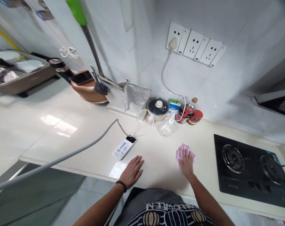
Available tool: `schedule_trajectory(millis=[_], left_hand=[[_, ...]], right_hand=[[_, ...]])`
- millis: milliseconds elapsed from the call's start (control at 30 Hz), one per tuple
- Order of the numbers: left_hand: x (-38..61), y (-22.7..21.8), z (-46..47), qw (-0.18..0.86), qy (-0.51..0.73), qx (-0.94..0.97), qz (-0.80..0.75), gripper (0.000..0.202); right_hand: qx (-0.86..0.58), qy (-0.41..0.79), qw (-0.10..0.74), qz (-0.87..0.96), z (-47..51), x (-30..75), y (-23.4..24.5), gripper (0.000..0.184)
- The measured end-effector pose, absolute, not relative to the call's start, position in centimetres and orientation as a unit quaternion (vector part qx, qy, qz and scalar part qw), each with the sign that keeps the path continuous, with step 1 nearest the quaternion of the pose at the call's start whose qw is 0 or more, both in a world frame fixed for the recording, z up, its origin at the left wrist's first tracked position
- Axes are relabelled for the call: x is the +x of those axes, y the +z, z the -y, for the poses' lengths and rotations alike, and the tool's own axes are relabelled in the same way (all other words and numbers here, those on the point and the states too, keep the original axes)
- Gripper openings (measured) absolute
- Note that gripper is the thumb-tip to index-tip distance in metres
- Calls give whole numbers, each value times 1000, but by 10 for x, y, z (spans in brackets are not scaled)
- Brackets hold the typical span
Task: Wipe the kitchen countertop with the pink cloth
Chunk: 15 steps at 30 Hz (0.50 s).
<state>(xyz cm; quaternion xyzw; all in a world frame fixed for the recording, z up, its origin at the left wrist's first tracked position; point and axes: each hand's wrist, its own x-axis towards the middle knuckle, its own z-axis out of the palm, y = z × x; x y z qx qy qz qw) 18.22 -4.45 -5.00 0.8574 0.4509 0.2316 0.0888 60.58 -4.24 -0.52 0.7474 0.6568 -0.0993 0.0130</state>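
My right hand (186, 162) lies flat on a pink cloth (182, 150), pressing it onto the cream countertop (156, 150). The fingers are spread over the cloth. My left hand (132, 171) rests palm down on the counter near its front edge, fingers stretched out, holding nothing. A white power strip (123, 147) with a grey cable lies just left of and beyond my left hand.
A black two-burner gas hob (250, 169) sits at the right. Against the wall stand a small lidded pot (158, 108), a carton (173, 108), jars (194, 116) and a clear bottle (166, 128). A copper pan (88, 89) and an electric cooker (15, 72) are at the left.
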Motion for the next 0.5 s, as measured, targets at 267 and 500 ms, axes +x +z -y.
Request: schedule_trajectory(millis=[267, 500], left_hand=[[182, -52, 42, 80, 247, 859, -442, 51], [182, -48, 43, 88, 240, 861, -439, 53]], right_hand=[[736, -166, -88, -651, 142, 589, -8, 57], [884, -64, -146, -439, 75, 666, 24, 62]])
